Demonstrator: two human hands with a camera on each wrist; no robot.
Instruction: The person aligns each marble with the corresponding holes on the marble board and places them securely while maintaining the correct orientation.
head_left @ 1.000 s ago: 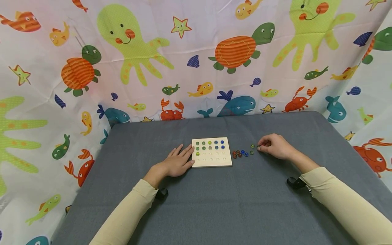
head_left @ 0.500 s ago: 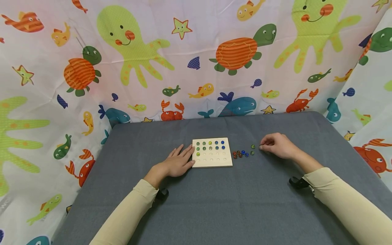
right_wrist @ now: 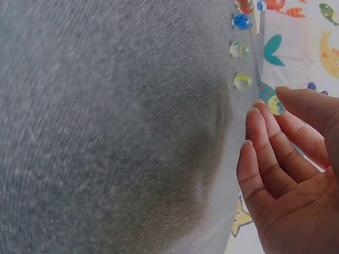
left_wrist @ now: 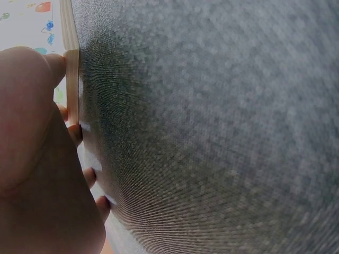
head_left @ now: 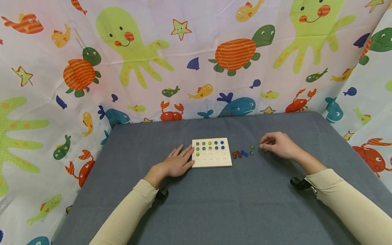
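My right hand (head_left: 278,145) is right of the loose marbles in the head view. It pinches a clear marble with a yellow-green swirl (right_wrist: 276,105) between thumb and fingertips, seen in the right wrist view. My left hand (head_left: 176,164) lies with straight fingers at the left edge of a pale wooden board (head_left: 214,163), its fingertips and thumb touching the edge. The board has rows of round hollows. Green marbles (head_left: 197,143), a yellow one (head_left: 209,143) and blue marbles (head_left: 222,142) fill the two back rows, and one yellow-green marble (head_left: 197,154) sits in the third row.
Right of the board, several reddish-brown marbles (head_left: 234,156), two blue marbles (head_left: 243,152) and two green marbles (head_left: 252,146) lie on the grey tablecloth (head_left: 208,204). A curtain printed with sea animals (head_left: 196,73) hangs behind the table.
My right hand has shifted slightly to the right, a little farther from the loose green marbles. The left hand and the board have stayed in place.
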